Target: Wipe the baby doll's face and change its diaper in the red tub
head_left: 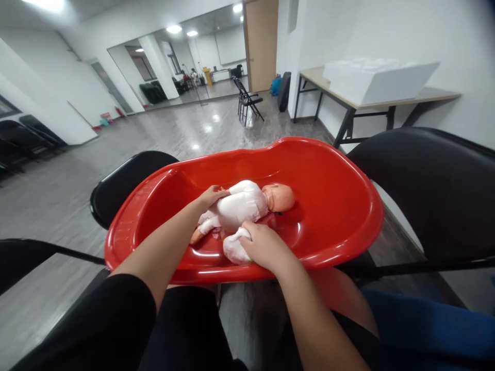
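Observation:
A baby doll (237,208) in a white suit lies in a red baby bathtub (328,180), its bald head (281,198) to the right and its legs to the left. My left hand (214,197) grips the doll at its far side, close to the doll's small hand; part of my fingers is hidden there. Bunched in my right hand (263,245) is a white cloth (236,248) with pinkish marks, held low by the tub's near wall, beside the doll. Whether the doll lies on its front or its side I cannot tell.
Black folding chairs flank the tub, one at the left (131,180) and one at the right (433,185). A table (315,77) with a white box (398,85) stands at the right wall. Farther off are another chair (247,98), a door (263,46) and a wall mirror.

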A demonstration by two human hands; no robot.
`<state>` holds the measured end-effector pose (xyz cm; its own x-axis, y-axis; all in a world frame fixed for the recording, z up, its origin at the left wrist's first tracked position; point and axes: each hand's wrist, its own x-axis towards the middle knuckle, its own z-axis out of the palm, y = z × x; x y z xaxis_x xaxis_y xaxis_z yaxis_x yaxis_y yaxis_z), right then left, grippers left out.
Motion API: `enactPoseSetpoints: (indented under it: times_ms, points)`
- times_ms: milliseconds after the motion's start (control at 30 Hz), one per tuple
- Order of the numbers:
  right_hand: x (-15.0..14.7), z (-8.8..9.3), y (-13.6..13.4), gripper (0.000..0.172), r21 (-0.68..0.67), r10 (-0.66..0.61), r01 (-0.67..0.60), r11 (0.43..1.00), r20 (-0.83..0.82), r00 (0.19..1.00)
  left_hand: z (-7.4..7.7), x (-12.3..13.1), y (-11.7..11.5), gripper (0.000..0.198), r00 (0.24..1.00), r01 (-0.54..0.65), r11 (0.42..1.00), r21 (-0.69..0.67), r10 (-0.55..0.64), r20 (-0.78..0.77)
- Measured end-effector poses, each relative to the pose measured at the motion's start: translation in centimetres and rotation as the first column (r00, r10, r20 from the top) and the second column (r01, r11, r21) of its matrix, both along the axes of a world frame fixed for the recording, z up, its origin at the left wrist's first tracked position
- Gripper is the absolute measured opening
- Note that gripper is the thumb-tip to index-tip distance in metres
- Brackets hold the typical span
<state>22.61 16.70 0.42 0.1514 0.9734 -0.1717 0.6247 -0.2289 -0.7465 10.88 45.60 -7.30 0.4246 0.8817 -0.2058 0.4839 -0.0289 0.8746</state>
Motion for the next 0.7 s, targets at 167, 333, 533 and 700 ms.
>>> enactPoseSetpoints:
  times_ms: [167, 333, 533, 700]
  points:
    - [0.3, -0.9, 0.3, 0.009, 0.147, -0.072, 0.091, 0.985, -0.129, 0.989, -0.1, 1.0, 0.2, 0.041, 0.925, 0.146, 0.981, -0.125, -0.09, 0.368]
    - [1.7, -0.4, 0.6, 0.031, 0.358, -0.325, 0.545, 0.758, -0.517, 0.792, 1.9, 0.2, -0.6, 0.039, 0.862, 0.272, 0.938, -0.214, -0.138, 0.488]
    - [5.9, 2.5, 6.5, 0.029, 0.512, -0.423, 0.588, 0.626, -0.411, 0.808, 2.7, -1.9, -1.0, 0.039, 0.868, 0.313, 0.912, -0.266, -0.16, 0.47]
    - [6.9, -0.8, 13.2, 0.026, 0.253, -0.18, 0.191, 0.948, -0.067, 0.981, 2.2, -2.4, -1.3, 0.037, 0.855, 0.315, 0.912, -0.262, -0.153, 0.496]
